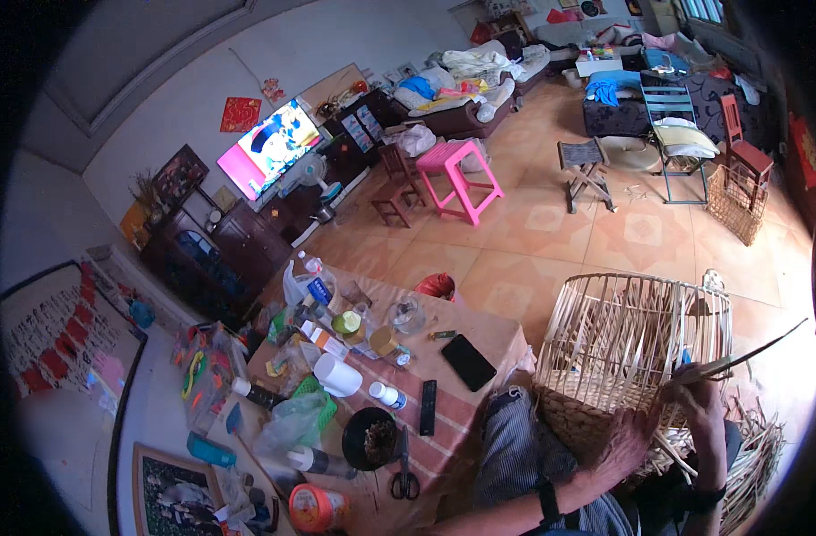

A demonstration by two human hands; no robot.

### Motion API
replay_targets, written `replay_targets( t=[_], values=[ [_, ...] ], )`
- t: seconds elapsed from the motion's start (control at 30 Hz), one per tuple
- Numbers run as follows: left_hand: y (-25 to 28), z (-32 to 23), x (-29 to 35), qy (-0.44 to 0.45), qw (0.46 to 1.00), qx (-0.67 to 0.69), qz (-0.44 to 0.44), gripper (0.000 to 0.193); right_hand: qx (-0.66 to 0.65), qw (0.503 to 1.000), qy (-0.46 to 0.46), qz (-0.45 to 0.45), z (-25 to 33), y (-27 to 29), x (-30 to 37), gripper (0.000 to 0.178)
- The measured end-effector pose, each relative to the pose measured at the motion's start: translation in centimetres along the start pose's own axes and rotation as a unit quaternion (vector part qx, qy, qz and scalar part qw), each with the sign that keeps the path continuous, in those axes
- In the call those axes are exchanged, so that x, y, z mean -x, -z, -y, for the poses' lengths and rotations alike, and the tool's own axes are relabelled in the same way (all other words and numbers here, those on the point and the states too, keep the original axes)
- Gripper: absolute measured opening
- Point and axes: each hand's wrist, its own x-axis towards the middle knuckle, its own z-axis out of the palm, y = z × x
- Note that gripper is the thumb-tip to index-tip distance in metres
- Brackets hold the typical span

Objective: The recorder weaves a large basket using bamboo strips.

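Observation:
A half-woven straw basket [569, 406] rests against my lap. Its lower wall is tightly braided, and pale upright stakes rise from it into an open frame. My left hand [633, 436] is at the basket's near side, its bent fingers closed on the woven edge. Just right of it, my right hand [697, 404] is raised with fingers pinched around a straw strip [765, 347], whose long dark end sticks out to the right. Loose strip ends hang below both hands. The fingertips are partly hidden by the straw.
Left of me is a table [457, 424] with a phone [468, 363], a remote [428, 407], scissors [404, 478], a dark bowl [372, 438] and several bottles. Loose straw [755, 464] lies on the floor at right. A pink stool [453, 161] and a folding stool [583, 170] stand beyond.

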Motion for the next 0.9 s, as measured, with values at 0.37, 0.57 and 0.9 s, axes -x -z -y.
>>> replay_targets(
  t=[0.37,0.57,0.9],
  values=[
    [-2.8,0.8,0.0,0.003,0.990,0.114,-0.077,0.059,0.554,0.827,0.086,-0.037,-1.1,-1.6,1.1,0.016],
    [-3.8,2.6,-0.2,-0.064,0.977,0.133,-0.152,0.055,0.528,0.844,0.087,-0.029,-2.2,-1.0,0.2,0.018],
    [-1.8,3.0,-0.3,-0.103,0.973,0.125,-0.164,0.046,0.289,0.950,-0.048,-0.104,-5.0,2.3,3.6,0.042]
  ],
)
